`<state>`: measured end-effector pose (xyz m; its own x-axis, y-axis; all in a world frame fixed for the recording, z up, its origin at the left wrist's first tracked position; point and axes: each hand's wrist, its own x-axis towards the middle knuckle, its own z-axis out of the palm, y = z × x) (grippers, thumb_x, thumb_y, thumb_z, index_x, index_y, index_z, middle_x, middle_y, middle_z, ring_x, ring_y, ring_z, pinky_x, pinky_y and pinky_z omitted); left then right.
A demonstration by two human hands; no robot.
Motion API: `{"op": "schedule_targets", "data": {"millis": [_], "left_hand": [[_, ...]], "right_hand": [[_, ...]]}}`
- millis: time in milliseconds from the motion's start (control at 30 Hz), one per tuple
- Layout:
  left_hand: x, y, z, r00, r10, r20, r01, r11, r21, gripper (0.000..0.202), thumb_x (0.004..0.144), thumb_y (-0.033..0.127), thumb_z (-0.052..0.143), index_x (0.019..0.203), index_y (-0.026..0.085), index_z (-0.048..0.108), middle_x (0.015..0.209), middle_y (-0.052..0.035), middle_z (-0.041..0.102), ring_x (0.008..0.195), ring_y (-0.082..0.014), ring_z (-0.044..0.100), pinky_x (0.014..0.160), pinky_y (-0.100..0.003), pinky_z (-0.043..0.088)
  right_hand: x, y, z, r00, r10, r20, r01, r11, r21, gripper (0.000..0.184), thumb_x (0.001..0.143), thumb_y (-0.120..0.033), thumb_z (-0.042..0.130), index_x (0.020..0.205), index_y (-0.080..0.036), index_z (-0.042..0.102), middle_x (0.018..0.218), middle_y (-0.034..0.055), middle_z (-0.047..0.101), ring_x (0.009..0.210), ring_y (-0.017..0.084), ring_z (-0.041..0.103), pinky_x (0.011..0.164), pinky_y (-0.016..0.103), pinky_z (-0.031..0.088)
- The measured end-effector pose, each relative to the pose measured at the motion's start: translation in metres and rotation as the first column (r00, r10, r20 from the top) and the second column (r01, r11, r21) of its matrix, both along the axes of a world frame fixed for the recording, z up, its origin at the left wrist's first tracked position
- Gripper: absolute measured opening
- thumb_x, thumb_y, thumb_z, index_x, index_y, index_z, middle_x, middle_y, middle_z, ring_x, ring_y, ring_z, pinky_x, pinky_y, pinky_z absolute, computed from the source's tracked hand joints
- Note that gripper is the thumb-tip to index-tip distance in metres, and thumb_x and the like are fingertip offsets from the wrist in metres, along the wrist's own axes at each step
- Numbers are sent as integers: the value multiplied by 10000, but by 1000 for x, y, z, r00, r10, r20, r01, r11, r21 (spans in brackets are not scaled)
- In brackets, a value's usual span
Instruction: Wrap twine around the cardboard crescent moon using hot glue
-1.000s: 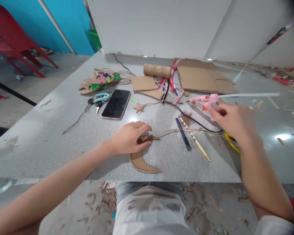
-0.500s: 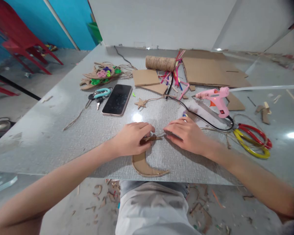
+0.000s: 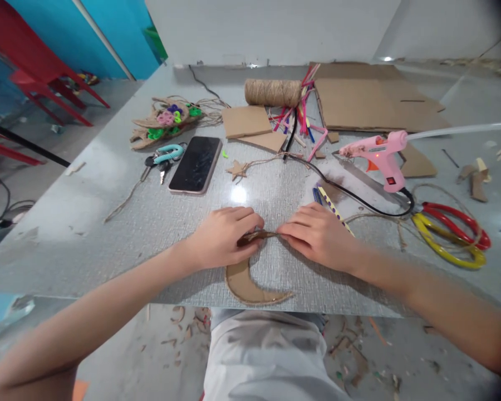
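Observation:
A cardboard crescent moon (image 3: 245,285) lies flat at the near edge of the grey table (image 3: 108,223). My left hand (image 3: 222,235) presses down on its upper tip, fingers curled over it. My right hand (image 3: 317,234) touches the same tip from the right, pinching the brown twine (image 3: 271,235) that lies on it. A pink glue gun (image 3: 379,156) rests on the table behind my right hand, with a clear glue stick poking out of its back and its black cord looping across the table.
A phone (image 3: 196,165) and keys (image 3: 165,159) lie left of centre. Behind them sit a twine spool (image 3: 273,92), cardboard sheets (image 3: 371,103), coloured sticks, a small cardboard star (image 3: 236,169) and a decorated cardboard piece (image 3: 162,123). Red and yellow scissors (image 3: 453,234) lie right. Red chairs stand far left.
My right hand let go of the glue gun, which now rests on the table, and came over to the crescent's tip beside my left hand. The left hand stayed put.

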<state>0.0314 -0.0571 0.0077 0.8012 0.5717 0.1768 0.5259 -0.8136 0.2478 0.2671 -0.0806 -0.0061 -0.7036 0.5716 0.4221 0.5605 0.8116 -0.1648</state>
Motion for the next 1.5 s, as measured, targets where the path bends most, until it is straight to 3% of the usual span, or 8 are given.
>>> {"op": "schedule_targets", "data": {"millis": [500,667,1500], "left_hand": [[0,-2,0,999,-2,35,3,999,-42,147,907,294,465,931,174,546,891,-46,582,739,-141,554,614,-248,444],[0,-1,-1,999,-37,35,38,999,-31,131,912,258,453,917,175,555,880,-44,585,754,-143,548,623,-247,439],[-1,0,-3,994,-96,50,96,995,6,154,911,210,458,940,180,606,876,-45,587,756,-154,556,630,-258,439]], "right_hand": [[2,-2,0,998,-1,64,2,1000,0,226,945,-241,472,932,-192,692,812,33,652,787,160,543,757,314,354],[2,-2,1,997,0,78,0,1000,-4,211,937,-225,481,1011,-180,673,850,42,658,827,175,555,766,322,364],[3,0,1,999,25,45,-22,997,-76,209,930,-174,466,970,-156,670,890,62,635,814,174,559,731,321,406]]}}
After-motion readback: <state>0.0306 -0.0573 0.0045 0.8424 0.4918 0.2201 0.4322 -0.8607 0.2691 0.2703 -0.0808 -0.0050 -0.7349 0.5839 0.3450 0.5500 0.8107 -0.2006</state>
